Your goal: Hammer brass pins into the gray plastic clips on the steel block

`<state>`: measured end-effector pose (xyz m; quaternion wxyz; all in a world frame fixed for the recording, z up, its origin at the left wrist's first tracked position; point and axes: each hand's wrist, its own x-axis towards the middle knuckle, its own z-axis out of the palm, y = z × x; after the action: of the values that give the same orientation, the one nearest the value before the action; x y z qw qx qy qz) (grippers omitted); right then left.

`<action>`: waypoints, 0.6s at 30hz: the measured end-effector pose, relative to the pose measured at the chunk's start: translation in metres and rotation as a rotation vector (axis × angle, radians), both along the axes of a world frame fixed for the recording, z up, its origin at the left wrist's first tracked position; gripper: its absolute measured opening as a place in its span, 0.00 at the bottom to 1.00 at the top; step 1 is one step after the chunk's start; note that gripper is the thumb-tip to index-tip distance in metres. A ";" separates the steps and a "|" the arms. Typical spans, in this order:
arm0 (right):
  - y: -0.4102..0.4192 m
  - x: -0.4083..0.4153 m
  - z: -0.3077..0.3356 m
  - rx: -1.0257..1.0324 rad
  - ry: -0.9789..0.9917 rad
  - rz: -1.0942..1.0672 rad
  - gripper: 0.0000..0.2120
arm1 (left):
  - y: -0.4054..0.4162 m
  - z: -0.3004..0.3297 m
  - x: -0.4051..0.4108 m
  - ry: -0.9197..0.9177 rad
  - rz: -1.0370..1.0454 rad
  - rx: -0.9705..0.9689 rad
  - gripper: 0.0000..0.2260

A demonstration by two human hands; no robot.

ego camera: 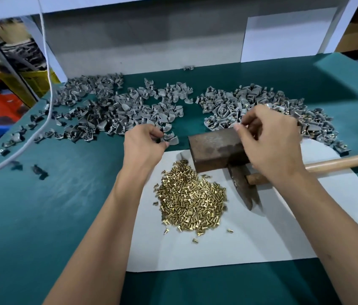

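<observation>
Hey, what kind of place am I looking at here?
Probably a small factory assembly bench: heaps of gray clips, a pile of brass pins, and a hammer beside a steel block.

Bare forearms, no sleeves; left hand, right hand ungloved.

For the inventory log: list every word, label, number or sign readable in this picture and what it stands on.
No text can be read anywhere.
The yellow sheet behind the bench at far left carries faint dark marks, too blurred to read.
The steel block, hammer, brass pins, gray clips and white paper show no markings.
</observation>
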<state>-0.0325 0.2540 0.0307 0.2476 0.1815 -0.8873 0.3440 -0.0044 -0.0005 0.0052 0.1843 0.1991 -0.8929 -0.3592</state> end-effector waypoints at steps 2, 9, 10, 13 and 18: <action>-0.012 0.014 0.000 0.075 0.033 0.182 0.06 | -0.001 0.001 0.001 0.000 -0.011 0.008 0.08; -0.055 0.049 -0.002 0.672 0.096 0.617 0.19 | 0.003 0.003 0.002 -0.002 -0.055 -0.052 0.08; -0.058 0.051 -0.004 0.722 0.084 0.619 0.20 | 0.003 0.002 0.001 0.003 -0.055 -0.043 0.09; -0.062 0.052 -0.007 0.760 0.040 0.616 0.20 | 0.004 0.001 -0.001 0.023 -0.051 -0.025 0.11; -0.064 0.056 -0.006 0.750 -0.002 0.618 0.14 | 0.008 -0.003 0.000 0.068 -0.023 -0.037 0.08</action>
<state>0.0237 0.1902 0.0244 0.0503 0.5130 -0.8549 0.0583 -0.0049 0.0076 0.0026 0.2139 0.1730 -0.8949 -0.3514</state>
